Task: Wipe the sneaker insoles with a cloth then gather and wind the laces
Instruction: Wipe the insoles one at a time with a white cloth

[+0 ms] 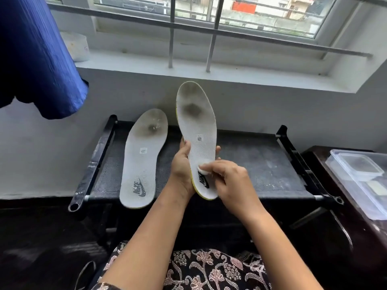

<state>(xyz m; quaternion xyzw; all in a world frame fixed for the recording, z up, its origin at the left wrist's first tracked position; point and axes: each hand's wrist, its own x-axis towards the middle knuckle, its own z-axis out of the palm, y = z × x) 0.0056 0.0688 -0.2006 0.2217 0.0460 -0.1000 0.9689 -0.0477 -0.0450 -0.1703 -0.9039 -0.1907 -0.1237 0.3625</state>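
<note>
- Right hand (228, 178), centre frame: fingertips pinch a small white cloth (202, 169) and press it on the heel logo, apparently to scrub there.
- Left hand (182, 164): thumb and fingers curl round the raised insole (196, 130), tilting its face toward the person for wiping.
- Second insole (142, 160), left of centre: lies flat on the black rack (261, 164), likely awaiting its turn.

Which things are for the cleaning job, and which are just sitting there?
For the job: held insole, in the left hand; cloth, pinched by the right hand; second insole on the rack.
Just lying about: plastic boxes, blue fabric, white tub.
</note>
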